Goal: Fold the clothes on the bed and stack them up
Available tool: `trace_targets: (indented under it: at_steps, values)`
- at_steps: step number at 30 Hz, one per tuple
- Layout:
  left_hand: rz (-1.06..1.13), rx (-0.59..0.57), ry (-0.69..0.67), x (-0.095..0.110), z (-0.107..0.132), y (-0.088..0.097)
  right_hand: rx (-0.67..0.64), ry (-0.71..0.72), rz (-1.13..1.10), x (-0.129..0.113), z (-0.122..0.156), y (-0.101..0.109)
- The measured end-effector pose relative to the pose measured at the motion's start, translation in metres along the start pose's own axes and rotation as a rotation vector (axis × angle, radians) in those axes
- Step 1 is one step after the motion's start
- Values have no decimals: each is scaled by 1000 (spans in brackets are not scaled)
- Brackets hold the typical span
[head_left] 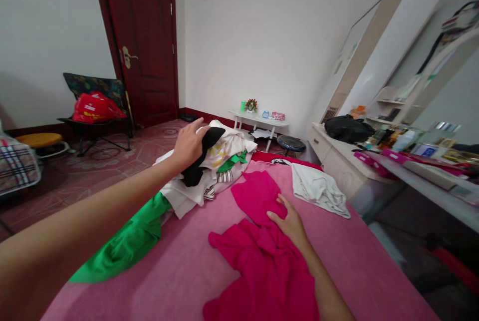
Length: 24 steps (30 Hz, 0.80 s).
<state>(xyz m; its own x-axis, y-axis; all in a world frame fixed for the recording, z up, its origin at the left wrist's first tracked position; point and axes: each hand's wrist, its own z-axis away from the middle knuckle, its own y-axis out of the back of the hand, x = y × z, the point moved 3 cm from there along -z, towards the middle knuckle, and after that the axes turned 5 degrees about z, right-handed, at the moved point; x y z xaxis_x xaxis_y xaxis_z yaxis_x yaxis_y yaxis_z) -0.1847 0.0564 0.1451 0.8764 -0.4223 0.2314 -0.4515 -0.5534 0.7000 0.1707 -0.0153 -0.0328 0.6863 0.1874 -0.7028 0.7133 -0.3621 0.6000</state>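
My left hand [189, 145] reaches over a heap of clothes, its fingers curled at a piece of black cloth [205, 154] that hangs down onto the heap. Under it lie a white garment with yellow print [224, 154], striped pieces and a green garment [127, 243] that trails onto the bed. My right hand [290, 221] rests on a bright pink garment [256, 193], thumb and fingers apart against the fabric. The pink fabric spreads crumpled toward me, a larger part [265, 276] lying at the front. Whether the two pink parts are one piece I cannot tell.
The clothes lie on a pink-covered bed [179, 271]. At right are a folded white garment [318, 191] and a dresser [333, 156] with bottles and a black bag [348, 129]. A small white table [258, 118] stands behind, a folding chair [97, 116] at left.
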Motion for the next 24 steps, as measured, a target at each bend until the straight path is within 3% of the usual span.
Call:
trace_targets:
  at_steps: [2, 3, 7, 10, 14, 19, 22, 24]
  values:
    - [143, 91, -156, 23, 12, 8, -29, -10, 30, -2, -1, 0]
    - [216, 63, -204, 35, 21, 7, -49, -16, 44, -5, -1, 2]
    - [318, -278, -315, 72, 70, -29, -85, -107, -76, -26, -5, 28]
    - [367, -471, -307, 91, 103, -62, 101, -182, -327, -45, -9, 63]
    - [590, -590, -228, 121, 125, -84, 412, -253, -647, -58, -14, 101]
    - [709, -694, -229, 157, 144, -92, 698, -190, -785, -71, -11, 127]
    - [733, -758, -115, 157, 144, -91, 795, -129, -793, -78, -6, 143]
    - [845, -665, 29, 147, 131, -80, 849, -115, -785, -77, -4, 151]
